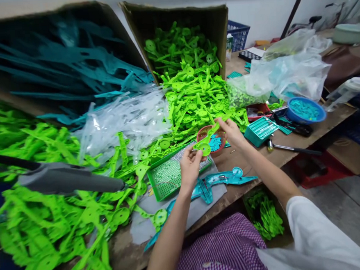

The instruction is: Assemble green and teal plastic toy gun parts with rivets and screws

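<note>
The left hand (190, 167) hides part of the green plastic piece (211, 137) and of the green tray (166, 197), whose tiny contents are too small to identify. Far left of that hand, turquoise parts (91, 59) blur inside a cardboard box (127, 44) cut off by the edge; beyond the right hand (231, 133), a blurred bicycle (315, 19) is cropped too

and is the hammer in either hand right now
No, the hammer lies on the table, while the left hand and the right hand both hold a green part.
</note>
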Demonstrator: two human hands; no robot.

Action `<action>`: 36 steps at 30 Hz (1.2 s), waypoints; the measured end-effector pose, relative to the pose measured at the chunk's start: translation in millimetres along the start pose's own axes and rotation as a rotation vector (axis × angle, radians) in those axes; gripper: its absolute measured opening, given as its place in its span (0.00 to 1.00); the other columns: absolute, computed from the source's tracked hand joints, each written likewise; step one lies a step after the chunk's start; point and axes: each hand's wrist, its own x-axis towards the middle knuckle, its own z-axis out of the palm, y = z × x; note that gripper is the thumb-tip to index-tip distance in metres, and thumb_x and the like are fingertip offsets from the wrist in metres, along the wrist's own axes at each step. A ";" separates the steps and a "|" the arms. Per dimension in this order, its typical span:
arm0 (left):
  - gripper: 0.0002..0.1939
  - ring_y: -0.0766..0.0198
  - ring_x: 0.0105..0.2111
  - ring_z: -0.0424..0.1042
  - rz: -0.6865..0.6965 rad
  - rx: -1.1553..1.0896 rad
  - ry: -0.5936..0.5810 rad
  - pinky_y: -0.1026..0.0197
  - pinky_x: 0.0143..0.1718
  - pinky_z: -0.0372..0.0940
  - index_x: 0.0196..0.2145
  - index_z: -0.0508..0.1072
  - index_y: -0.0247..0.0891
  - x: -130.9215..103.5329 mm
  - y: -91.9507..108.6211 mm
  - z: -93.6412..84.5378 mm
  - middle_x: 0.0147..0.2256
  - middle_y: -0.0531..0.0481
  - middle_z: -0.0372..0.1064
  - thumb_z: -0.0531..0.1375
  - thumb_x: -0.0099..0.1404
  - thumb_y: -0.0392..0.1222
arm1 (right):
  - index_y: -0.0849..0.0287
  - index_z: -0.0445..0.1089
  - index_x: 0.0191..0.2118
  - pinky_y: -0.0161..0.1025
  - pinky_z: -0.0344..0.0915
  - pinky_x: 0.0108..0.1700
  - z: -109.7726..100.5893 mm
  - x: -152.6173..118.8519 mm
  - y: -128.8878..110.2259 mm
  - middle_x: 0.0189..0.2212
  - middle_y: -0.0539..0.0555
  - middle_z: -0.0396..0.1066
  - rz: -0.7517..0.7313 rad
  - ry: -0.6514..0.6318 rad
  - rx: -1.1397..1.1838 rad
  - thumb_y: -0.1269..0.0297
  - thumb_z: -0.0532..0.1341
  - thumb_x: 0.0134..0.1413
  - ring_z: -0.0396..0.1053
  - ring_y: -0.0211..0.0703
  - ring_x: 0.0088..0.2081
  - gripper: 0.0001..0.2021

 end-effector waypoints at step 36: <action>0.08 0.60 0.35 0.75 0.494 0.557 -0.370 0.56 0.41 0.71 0.34 0.80 0.43 -1.4 101.5 -15.8 0.33 0.50 0.76 0.66 0.57 0.46 | 0.54 0.71 0.53 0.52 0.62 0.58 -45.9 -108.0 -21.3 0.49 0.57 0.75 -0.516 -0.254 -1.060 0.57 0.54 0.64 0.70 0.50 0.52 0.16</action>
